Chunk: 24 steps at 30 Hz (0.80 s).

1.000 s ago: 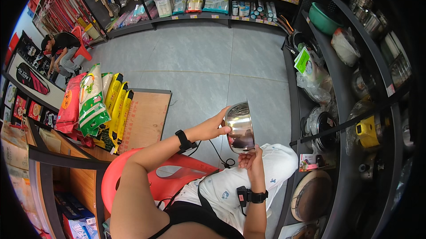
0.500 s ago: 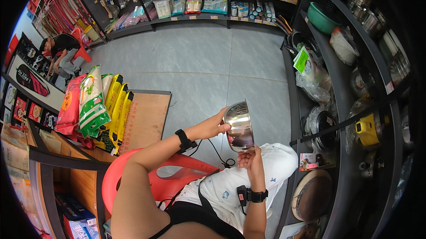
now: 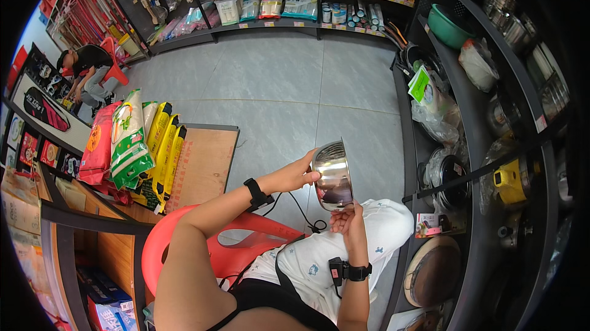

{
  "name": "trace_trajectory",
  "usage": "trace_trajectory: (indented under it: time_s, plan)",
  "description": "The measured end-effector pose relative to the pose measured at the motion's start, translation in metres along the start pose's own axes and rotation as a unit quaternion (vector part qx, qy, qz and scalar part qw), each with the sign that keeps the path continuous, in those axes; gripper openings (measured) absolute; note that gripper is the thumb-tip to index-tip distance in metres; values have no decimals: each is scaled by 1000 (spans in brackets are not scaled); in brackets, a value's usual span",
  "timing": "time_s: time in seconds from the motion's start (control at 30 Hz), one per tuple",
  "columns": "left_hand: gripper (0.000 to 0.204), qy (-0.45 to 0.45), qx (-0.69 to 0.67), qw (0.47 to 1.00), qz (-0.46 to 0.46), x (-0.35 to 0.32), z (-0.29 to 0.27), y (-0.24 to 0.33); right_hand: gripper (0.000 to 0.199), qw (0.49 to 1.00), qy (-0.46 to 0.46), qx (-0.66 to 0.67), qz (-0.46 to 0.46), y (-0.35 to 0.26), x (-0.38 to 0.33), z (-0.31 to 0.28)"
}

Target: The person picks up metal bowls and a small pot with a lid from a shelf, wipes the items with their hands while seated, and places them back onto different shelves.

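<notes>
A shiny stainless steel bowl (image 3: pixel 332 174) is held tipped on its side in front of me, above my lap. My left hand (image 3: pixel 297 174) grips its left side, the thumb lying on the outside metal and the other fingers mostly hidden behind it. At the lower end of the bowl, my right hand (image 3: pixel 349 223) has its fingers curled, palm partly upward, with the fingertips at the rim. Both wrists carry black straps. White patterned trousers (image 3: pixel 375 226) lie beneath my right hand.
A red plastic chair (image 3: pixel 161 251) is under and beside me. Packed bags (image 3: pixel 129 140) sit on a wooden board (image 3: pixel 206 159) at left. Shelves of pans and a green basin (image 3: pixel 450 26) line the right. A seated person (image 3: pixel 89 73) is at far left.
</notes>
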State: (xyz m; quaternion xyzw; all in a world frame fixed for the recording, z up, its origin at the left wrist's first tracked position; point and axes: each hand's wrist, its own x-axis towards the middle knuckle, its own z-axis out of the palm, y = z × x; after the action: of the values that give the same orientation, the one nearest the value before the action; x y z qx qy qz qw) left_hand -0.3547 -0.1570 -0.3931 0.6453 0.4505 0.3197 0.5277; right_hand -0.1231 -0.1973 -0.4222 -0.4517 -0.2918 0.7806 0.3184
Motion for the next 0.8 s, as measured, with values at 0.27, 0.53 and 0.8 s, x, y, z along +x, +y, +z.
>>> trace_trajectory:
  time_s: [0.27,0.53,0.8]
  plan:
    - [93,-8,16,1000,-7,1,-3,-1,59,1000,2,0,3,2,1,-1]
    - [93,-10,23,1000,-8,1,-4,5,59,1000,-4,11,-2,5,3,-3]
    - [89,-14,17,1000,-7,1,-2,8,59,1000,-3,10,-3,5,1,-5]
